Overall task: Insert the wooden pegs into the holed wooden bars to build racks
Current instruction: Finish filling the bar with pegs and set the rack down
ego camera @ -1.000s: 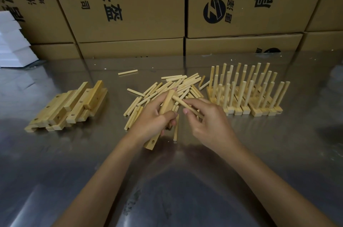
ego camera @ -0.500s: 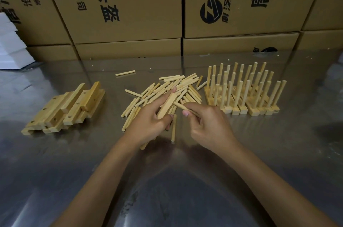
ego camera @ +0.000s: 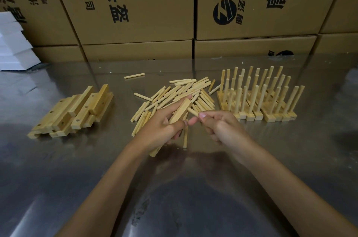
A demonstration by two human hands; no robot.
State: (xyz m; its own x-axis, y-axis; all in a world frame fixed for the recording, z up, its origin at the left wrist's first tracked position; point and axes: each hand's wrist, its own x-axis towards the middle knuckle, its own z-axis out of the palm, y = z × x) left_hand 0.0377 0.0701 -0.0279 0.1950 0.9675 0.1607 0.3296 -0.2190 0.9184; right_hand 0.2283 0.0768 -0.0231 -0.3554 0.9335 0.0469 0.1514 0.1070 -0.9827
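- A wall of brown cardboard boxes (ego camera: 135, 4) printed with black characters is seen stacked behind the work area.
- A reflective metal counter (ego camera: 193, 188) is spread across the whole foreground, and everything else is carried on it.
- White foam blocks (ego camera: 13, 47) are piled at the far left edge, against the boxes.
- A group of finished racks (ego camera: 259, 99) is set right of centre, their pegs standing upright in close rows.
- A pile of holed wooden bars (ego camera: 73, 111) is laid flat at the left, well apart from the racks.
- A loose heap of wooden pegs (ego camera: 180, 93) is scattered between the bars and the racks; one stray peg (ego camera: 134, 75) is left just behind it.
- The left hand (ego camera: 164, 128) is curled round a single bar (ego camera: 180, 112), which is held tilted, its upper end over the peg heap and its lower end projecting beneath the palm near the counter. The fingers are wrapped under the bar, with the thumb laid along its side.
- The right hand (ego camera: 219, 126) is held just beside the left, its fingers bent inward and closed in a pinch on one short peg (ego camera: 192, 111). The free end of that peg is pointed toward the side of the held bar and appears to be touching it.
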